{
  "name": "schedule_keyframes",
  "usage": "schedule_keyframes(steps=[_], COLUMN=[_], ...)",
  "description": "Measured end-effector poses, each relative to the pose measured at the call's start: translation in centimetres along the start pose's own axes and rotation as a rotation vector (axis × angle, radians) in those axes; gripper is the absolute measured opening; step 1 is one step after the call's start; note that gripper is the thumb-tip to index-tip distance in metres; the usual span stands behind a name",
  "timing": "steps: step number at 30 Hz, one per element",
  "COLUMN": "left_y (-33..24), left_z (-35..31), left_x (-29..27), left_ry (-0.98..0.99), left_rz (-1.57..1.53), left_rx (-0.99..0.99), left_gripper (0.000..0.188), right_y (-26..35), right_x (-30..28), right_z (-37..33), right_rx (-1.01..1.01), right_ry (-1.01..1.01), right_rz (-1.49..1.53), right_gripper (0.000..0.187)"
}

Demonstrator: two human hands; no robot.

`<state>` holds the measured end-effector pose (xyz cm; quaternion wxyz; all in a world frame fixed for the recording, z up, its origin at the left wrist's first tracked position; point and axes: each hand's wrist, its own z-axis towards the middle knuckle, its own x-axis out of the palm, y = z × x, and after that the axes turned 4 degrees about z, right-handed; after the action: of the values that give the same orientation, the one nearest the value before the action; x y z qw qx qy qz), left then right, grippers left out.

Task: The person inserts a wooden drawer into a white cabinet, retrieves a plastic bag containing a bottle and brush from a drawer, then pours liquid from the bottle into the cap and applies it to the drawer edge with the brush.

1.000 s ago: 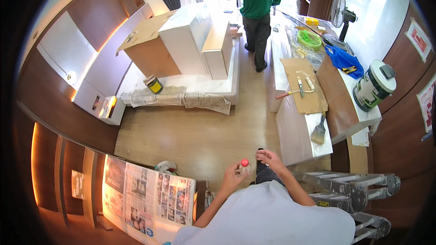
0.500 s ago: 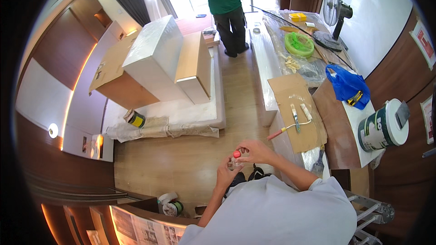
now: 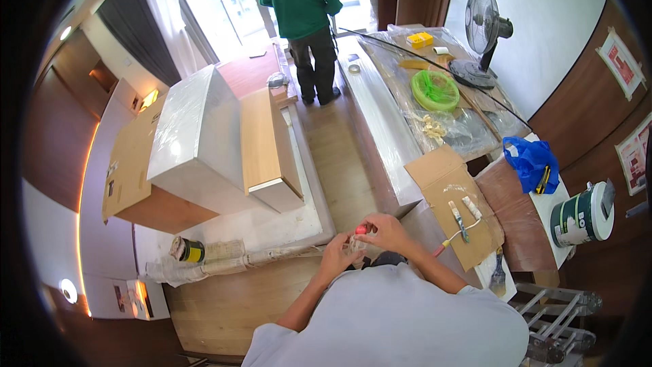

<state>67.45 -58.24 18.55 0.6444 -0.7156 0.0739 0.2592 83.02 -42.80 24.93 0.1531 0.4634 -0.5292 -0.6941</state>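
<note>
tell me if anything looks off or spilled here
The paint roller looks slightly askew: its red handle juts past the edge of the cardboard sheet, while the brush beside it doesn't. No spill stands out.

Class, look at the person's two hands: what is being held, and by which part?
A small clear bottle: the left hand holds its body, while the right hand has its fingers on the red cap.

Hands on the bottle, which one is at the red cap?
The right hand, up at the red cap; the left hand instead holds the clear bottle below it.
</note>
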Motion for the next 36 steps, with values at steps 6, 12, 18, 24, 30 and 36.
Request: schedule_keyframes(steps=[6,12,18,24,30,36], left_y=[1.0,3.5,5.7,2.2,0.7,0.8], left_z=[7.3,13.7,23.1,33.9,42.2,46.8], left_x=[-5.0,-6.8,-8.1,-11.4,-13.9,-15.4], left_ry=[0.077,0.029,-0.029,-0.092,-0.16,-0.256], left_rz=[-0.003,-0.004,-0.155,-0.077,-0.136,-0.344], left_rx=[0.007,-0.036,-0.194,-0.134,-0.062,-0.259], left_gripper=[0.06,0.059,0.056,0.052,0.054,0.066], right_y=[-0.2,-2.2,-5.0,-4.6,-4.2,-2.5], right_x=[0.3,-1.6,-5.7,-13.1,-18.2,-18.0], right_z=[6.5,15.4,28.0,41.0,50.0,57.2], right_rx=[0.042,0.03,-0.174,-0.387,-0.385,-0.425], right_ry=[-0.136,-0.025,0.184,0.373,0.453,0.349], right_rz=[0.077,0.027,0.019,-0.027,0.022,-0.299], right_gripper=[0.037,0.037,0.033,0.03,0.03,0.043])
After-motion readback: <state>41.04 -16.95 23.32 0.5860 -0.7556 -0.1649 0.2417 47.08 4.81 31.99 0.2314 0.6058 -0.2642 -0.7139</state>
